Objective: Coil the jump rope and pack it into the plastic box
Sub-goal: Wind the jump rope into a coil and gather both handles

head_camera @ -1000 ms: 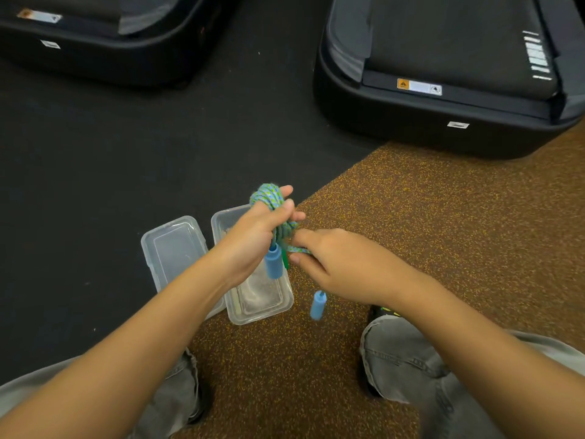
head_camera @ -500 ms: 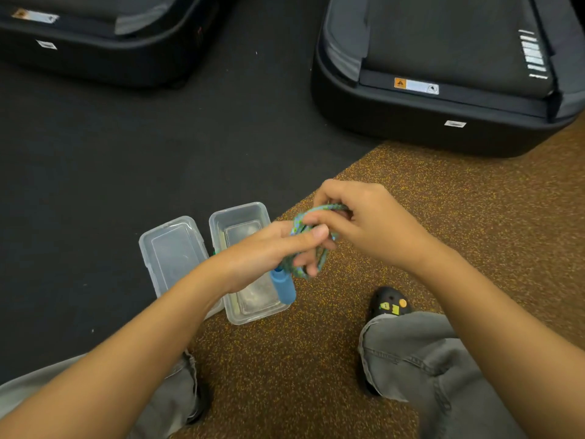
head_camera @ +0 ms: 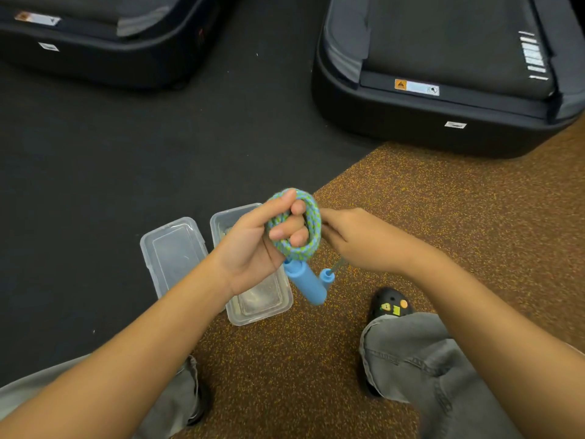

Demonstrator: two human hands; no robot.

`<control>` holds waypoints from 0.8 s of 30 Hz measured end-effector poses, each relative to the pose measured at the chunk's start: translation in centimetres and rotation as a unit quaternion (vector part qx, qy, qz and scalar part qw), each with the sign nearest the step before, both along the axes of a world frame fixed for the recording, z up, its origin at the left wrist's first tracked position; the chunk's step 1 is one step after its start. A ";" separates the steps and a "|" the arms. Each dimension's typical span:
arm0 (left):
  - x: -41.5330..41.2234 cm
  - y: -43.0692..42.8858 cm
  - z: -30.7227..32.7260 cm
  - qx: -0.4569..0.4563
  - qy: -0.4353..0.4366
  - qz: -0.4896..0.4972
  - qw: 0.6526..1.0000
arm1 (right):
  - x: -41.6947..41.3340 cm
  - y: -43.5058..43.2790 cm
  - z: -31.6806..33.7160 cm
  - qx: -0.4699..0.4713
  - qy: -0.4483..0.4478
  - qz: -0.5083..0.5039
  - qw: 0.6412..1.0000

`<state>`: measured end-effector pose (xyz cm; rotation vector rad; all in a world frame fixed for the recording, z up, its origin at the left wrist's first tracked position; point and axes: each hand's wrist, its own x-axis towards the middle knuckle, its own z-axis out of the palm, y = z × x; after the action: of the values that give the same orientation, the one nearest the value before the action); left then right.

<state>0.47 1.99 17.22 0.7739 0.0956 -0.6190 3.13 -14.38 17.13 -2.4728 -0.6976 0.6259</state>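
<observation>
At 10 o'clock the floor is a dark, almost black mat (head_camera: 95, 160), and on it at 11 o'clock stands the end of a black treadmill (head_camera: 104, 55) with a small white label. Lower, left of the centre, a clear plastic lid (head_camera: 171, 251) lies flat on this dark mat. Just beside it, on its right, sits the open plastic box (head_camera: 262, 305) — it stands across the border where the dark mat meets a brown speckled floor (head_camera: 443, 210).

Above the box the left hand (head_camera: 253, 251) is closed around the jump rope (head_camera: 304, 229), which is a blue-green braided coil wound around its fingers. From the coil one blue handle (head_camera: 307, 285) hangs down, tilted, over the right edge of the box. The second blue handle (head_camera: 327, 276) hangs just beside the first on a short piece of rope.

The right hand (head_camera: 364, 239) is at 3 o'clock from the coil and touches it; its fingers pinch the rope — the tips are hidden behind the coil.

At 1 o'clock a second black treadmill (head_camera: 443, 74) stands, with a warning sticker. At 5 o'clock are grey trousers (head_camera: 411, 359) and a black shoe (head_camera: 392, 304) on the brown floor.
</observation>
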 end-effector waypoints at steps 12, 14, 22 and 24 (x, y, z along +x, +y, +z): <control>1.2 0.6 -2.3 0.114 0.005 0.181 0.977 | -1.7 0.9 0.2 -0.038 -0.015 0.082 0.996; 1.1 0.5 -2.8 0.195 -0.029 0.165 0.966 | -2.0 1.0 0.5 -0.022 -0.038 0.094 0.995; -0.4 -0.4 -3.3 0.384 -0.151 -0.065 0.908 | -1.4 0.6 1.6 0.076 -0.065 0.054 0.994; -0.5 -0.4 -2.9 0.348 -0.164 -0.102 0.917 | -1.1 0.2 1.8 0.082 -0.078 0.037 0.993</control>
<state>0.01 1.59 14.31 1.5874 -0.0838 -0.6466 2.07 -14.15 18.88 -2.3689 -0.8694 0.3864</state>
